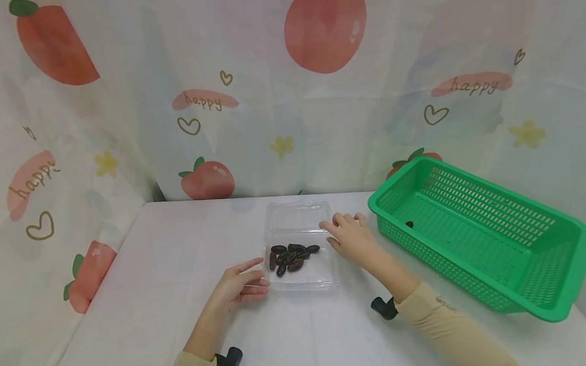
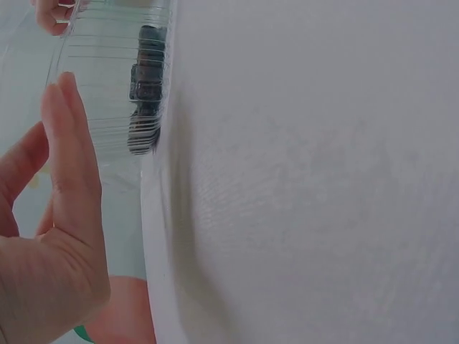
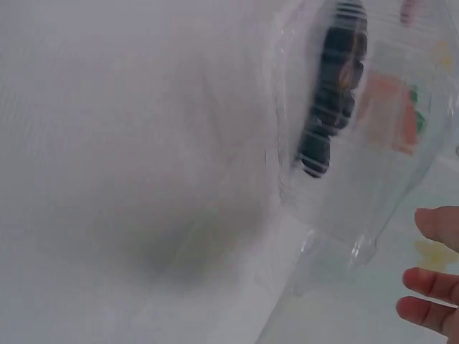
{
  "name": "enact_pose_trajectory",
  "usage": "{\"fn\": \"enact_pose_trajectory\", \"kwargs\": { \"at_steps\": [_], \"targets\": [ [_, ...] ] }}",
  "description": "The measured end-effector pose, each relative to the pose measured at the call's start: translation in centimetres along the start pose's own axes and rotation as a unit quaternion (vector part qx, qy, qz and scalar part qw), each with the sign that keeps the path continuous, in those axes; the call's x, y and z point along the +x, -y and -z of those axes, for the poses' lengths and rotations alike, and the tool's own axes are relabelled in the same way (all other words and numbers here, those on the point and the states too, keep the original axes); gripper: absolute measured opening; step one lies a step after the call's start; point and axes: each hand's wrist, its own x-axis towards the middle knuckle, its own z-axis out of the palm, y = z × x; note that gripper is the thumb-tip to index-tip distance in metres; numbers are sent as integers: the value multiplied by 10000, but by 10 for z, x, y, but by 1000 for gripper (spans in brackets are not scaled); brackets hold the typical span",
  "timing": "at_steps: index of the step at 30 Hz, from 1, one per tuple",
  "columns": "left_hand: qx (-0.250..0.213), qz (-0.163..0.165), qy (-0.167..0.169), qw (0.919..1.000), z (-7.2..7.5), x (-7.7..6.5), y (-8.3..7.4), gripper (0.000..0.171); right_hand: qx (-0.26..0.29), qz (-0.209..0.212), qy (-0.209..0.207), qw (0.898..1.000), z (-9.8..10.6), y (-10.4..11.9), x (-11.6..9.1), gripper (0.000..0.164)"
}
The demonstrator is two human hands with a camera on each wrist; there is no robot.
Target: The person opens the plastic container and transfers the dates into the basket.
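A clear plastic clamshell box (image 1: 303,281) stands on the table with its lid (image 1: 298,216) folded back toward the wall. Several dark brown, oblong pieces that look like dates (image 1: 295,265) lie heaped in its base. At the box's left side is my left hand (image 1: 239,288), its straight fingers right at the wall; the left wrist view shows these fingers (image 2: 70,158) extended. My right hand (image 1: 352,239) hovers by the right edge near the lid hinge, fingers loosely bent and holding nothing. In the right wrist view its fingertips (image 3: 423,287) are apart from the plastic.
A large green plastic basket (image 1: 457,274) stands at the right, with one small dark piece (image 1: 409,224) inside near its left end. A printed cloth (image 1: 260,124) hangs behind and to the left of the white table (image 1: 132,335).
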Motion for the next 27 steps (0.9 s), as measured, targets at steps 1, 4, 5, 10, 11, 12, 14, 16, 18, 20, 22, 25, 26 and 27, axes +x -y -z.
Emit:
{"fn": "enact_pose_trajectory", "kwargs": {
  "at_steps": [1, 4, 5, 10, 11, 12, 14, 16, 18, 20, 22, 25, 26, 27],
  "targets": [
    [3, 29, -10, 10000, 0, 0, -1, 47, 10, 89, 43, 10000, -2, 4, 1, 32],
    [113, 19, -8, 9999, 2, 1, -3, 49, 32, 357, 166, 9992, -7, 13, 3, 32],
    [166, 20, -7, 9999, 2, 2, -3, 49, 67, 443, 194, 9988, -8, 16, 3, 32],
    [440, 6, 45, 9990, 5, 5, -7, 51, 98, 779, 346, 9963, -14, 27, 5, 30],
    [471, 18, 42, 9989, 5, 5, -7, 51, 88, 839, 370, 9957, -15, 28, 5, 30],
    [491, 20, 39, 9988, 6, 6, -8, 51, 57, 898, 398, 9951, -16, 29, 6, 30],
    [478, 23, 2, 9989, 7, 8, -9, 50, 34, 1013, 397, 9941, -19, 32, 7, 31],
    [471, 6, -27, 9989, 8, 10, -10, 50, -60, 1130, 355, 9929, -23, 33, 8, 31],
    [480, 8, -38, 9988, 9, 12, -12, 50, -105, 1219, 316, 9920, -25, 35, 9, 32],
    [501, -18, -10, 9987, 9, 13, -13, 51, -133, 1268, 330, 9913, -28, 37, 10, 32],
    [494, -18, 9, 9988, 9, 15, -14, 52, -156, 1297, 388, 9907, -30, 38, 11, 31],
    [438, -22, 45, 9990, 8, 15, -14, 52, -153, 1316, 559, 9896, -33, 40, 13, 29],
    [424, -29, 51, 9991, 7, 15, -15, 52, -142, 1319, 605, 9893, -34, 41, 13, 28],
    [418, -15, 49, 9991, 7, 16, -15, 52, -137, 1328, 640, 9890, -34, 42, 13, 28]
  ]
}}
